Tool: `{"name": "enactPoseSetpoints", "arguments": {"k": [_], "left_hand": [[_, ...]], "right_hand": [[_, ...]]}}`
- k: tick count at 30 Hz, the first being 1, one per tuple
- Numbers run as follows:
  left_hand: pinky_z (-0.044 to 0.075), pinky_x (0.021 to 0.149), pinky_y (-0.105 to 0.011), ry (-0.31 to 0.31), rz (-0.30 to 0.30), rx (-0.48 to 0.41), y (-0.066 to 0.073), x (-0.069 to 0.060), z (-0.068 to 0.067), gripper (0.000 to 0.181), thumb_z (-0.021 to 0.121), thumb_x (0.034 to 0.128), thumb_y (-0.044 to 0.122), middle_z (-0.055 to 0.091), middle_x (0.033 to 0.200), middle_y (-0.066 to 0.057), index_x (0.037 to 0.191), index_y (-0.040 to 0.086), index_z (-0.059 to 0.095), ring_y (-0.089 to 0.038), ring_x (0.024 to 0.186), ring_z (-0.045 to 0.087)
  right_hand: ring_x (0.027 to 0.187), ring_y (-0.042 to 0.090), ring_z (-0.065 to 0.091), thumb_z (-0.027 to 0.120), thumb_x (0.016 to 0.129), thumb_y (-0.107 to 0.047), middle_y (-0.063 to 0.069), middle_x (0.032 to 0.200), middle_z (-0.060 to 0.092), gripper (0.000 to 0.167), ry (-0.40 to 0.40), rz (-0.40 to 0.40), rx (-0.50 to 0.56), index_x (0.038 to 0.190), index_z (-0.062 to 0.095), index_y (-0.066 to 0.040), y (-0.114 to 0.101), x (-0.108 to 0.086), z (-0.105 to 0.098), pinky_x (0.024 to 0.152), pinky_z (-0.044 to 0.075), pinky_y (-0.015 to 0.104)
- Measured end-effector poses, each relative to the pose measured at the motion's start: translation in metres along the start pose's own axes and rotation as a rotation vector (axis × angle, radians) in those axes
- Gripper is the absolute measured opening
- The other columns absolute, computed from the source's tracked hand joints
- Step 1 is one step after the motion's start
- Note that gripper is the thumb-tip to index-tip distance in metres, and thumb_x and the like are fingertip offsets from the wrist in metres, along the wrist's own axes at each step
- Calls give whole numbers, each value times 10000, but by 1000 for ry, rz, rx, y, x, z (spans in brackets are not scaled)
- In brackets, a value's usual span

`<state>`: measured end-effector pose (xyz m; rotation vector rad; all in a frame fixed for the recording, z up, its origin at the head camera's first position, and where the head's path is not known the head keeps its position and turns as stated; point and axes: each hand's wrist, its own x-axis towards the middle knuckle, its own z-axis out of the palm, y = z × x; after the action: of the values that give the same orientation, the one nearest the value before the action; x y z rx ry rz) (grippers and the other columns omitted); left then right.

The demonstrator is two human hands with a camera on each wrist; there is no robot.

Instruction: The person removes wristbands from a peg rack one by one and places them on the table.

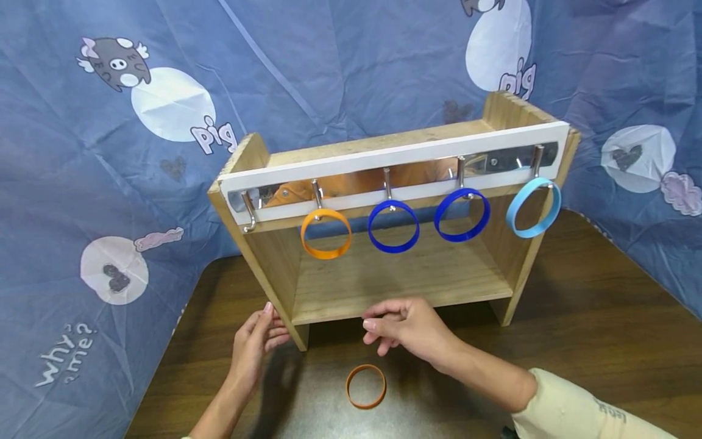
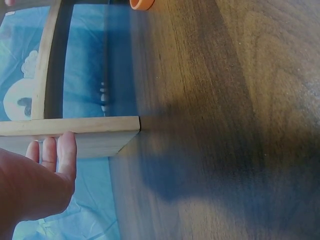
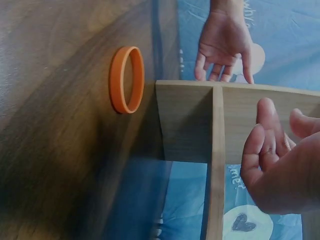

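My left hand (image 1: 256,341) touches the outer face of the wooden shelf's left side panel (image 2: 75,126) with nearly straight fingers. My right hand (image 1: 408,326) hovers before the shelf's lower front edge, fingers loosely bent and holding nothing. On the table below it lies an orange ring band (image 1: 365,386), which the right wrist view shows close by (image 3: 127,80). Along the shelf's hook rail (image 1: 395,172) hang an orange band (image 1: 326,255), two dark blue bands (image 1: 393,248) and a light blue band (image 1: 533,233). The leftmost hook (image 1: 249,210) carries no band.
The wooden shelf (image 1: 406,268) stands tilted in view on a dark brown table (image 1: 581,341). Behind it hangs a blue cloth (image 1: 329,73) printed with pigs and white circles. A small dark object (image 1: 509,433) shows at the bottom edge beside my right sleeve.
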<state>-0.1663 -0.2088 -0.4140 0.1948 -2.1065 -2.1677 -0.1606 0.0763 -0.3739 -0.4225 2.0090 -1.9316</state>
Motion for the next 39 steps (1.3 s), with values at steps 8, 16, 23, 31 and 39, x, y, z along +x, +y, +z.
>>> {"name": "enactPoseSetpoints", "arguments": {"k": [8,16,23,31,39], "left_hand": [[575,766,-303,-9,9,-4,0,0,0,384,442,1033,320,628,889,-60,1004,-53,527,-171,818,640],[575,770,-308,-10,13,-2,-1,1,0,392,442,1033,319,627,898,-71,1015,-64,524,-178,824,642],[572,769,-299,-12,11,0,0,0,0,391,434,1036,319,623,914,-74,1027,-64,510,-176,828,641],[574,769,-304,-10,11,1,-1,1,0,392,438,1035,317,625,912,-74,1027,-68,515,-177,827,643],[573,775,-310,-4,0,-2,-1,1,0,417,445,1032,329,623,908,-81,1039,-82,517,-179,826,640]], "right_hand": [[685,164,685,676,909,-192,138,1052,709,481,-20,-75,132,1321,535,15,-5,9,-3,689,540,267],[799,206,707,672,913,-158,183,1158,661,490,-28,-145,207,1339,512,23,-10,17,1,807,554,314],[1103,337,617,658,915,-95,188,1313,567,591,-41,-201,315,1442,397,-38,-21,27,13,1070,397,394],[1077,210,645,565,960,-39,145,1220,642,449,57,-200,548,1398,461,-37,-38,39,31,1046,419,419],[979,185,685,628,923,-104,39,1112,699,325,127,-224,703,1247,621,-79,-49,40,45,957,477,327]]}}
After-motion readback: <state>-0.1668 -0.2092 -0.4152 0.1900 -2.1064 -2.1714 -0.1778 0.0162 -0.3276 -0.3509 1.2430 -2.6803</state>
